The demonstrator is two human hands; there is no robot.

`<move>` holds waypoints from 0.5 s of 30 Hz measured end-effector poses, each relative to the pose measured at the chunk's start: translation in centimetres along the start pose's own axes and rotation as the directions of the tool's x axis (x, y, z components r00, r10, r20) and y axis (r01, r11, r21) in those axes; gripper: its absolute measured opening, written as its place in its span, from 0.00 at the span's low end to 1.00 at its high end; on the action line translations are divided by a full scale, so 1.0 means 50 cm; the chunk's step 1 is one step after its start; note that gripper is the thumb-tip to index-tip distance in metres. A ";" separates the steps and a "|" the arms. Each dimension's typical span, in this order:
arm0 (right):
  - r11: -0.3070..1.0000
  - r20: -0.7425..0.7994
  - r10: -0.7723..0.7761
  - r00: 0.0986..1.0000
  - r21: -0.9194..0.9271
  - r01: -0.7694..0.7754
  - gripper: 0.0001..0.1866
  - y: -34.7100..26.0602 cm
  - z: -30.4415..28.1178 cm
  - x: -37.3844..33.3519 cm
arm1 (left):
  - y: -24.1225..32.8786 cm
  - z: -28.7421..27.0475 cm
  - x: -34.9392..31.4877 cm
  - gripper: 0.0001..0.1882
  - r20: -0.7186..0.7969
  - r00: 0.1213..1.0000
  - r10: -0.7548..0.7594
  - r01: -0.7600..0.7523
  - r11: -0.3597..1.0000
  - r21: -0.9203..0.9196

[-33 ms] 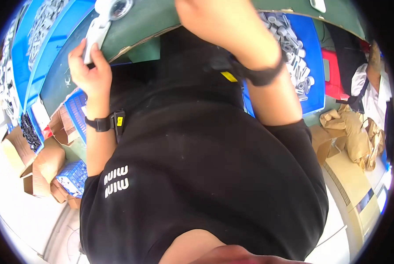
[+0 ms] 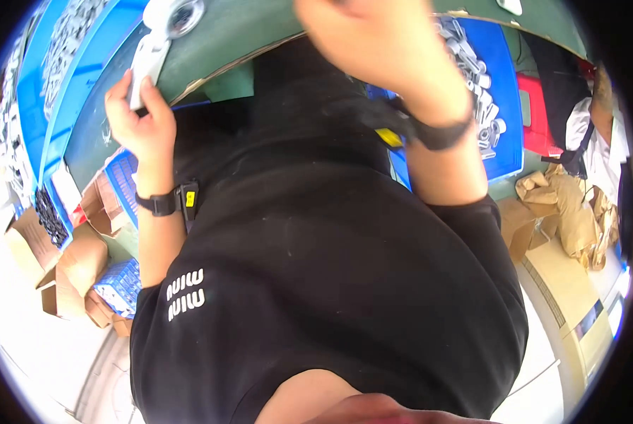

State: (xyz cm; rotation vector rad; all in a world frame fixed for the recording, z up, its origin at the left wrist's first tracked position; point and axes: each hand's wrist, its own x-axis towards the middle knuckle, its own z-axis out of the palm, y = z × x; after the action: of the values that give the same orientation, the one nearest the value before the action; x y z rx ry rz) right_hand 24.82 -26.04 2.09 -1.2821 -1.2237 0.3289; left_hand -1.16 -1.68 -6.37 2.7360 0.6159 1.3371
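Observation:
My left hand is closed around the white handle of a device with a round, ring-like head. Thumb and fingers pinch the handle's lower end, above the green tabletop. The device's upper part runs out of the picture at the top edge. My right hand is over the table's near edge, smeared by motion. Its fingers are cut off by the top edge, so whatever they hold is hidden. Both wrists wear black straps.
Right of my right forearm is a blue bin with grey and white parts. Blue trays of small parts line the left. Cardboard boxes lie lower left, brown paper lower right. Another person's arm shows far right.
My right hand and forearm have shifted right and slightly down. My left hand, with the white device, has moved a little down and left.

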 end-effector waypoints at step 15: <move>0.038 0.194 0.980 0.048 0.056 -0.998 0.24 0.462 0.007 -0.605 | 0.008 0.007 0.002 0.25 0.146 0.988 -0.046 0.018 0.982 0.188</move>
State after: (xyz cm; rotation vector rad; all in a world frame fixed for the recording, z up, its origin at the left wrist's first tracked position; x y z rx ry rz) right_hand 22.28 -41.39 -32.66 -1.8102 -0.0458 1.5523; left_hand -0.69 -1.98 -6.45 2.9235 0.8064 1.1055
